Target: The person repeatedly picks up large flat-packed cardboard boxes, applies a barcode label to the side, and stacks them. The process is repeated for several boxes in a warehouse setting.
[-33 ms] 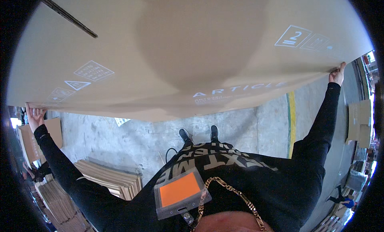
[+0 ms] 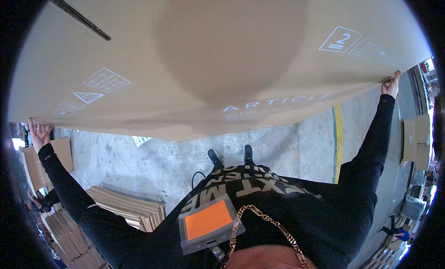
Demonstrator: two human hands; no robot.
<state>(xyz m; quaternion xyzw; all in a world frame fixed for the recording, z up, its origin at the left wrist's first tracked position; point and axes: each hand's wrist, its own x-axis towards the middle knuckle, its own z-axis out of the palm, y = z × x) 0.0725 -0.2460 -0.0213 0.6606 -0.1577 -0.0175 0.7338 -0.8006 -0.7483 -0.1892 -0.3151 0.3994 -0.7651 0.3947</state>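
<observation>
A very wide brown cardboard sheet (image 2: 194, 60) fills the upper part of the view, with pale printed marks and a dark slot near its upper left. My left hand (image 2: 41, 133) grips its near edge at the far left, fingers curled over the board. At the far right, my right hand (image 2: 390, 85) is closed on the same edge, with the arm stretched out. The near edge sags a little in the middle. The far side of the sheet runs out of view, and a round shadow falls across its centre.
Below the sheet is a grey concrete floor (image 2: 273, 150) with a yellow and green stripe (image 2: 338, 144). Stacked flat cardboard (image 2: 127, 204) lies at lower left, near a carton (image 2: 60, 153). More boxes (image 2: 416, 141) stand at right, where another person (image 2: 398, 233) is visible.
The sheet's slot and left printed marks have shifted very slightly up and to the left. Both hands keep their hold, with barely any movement.
</observation>
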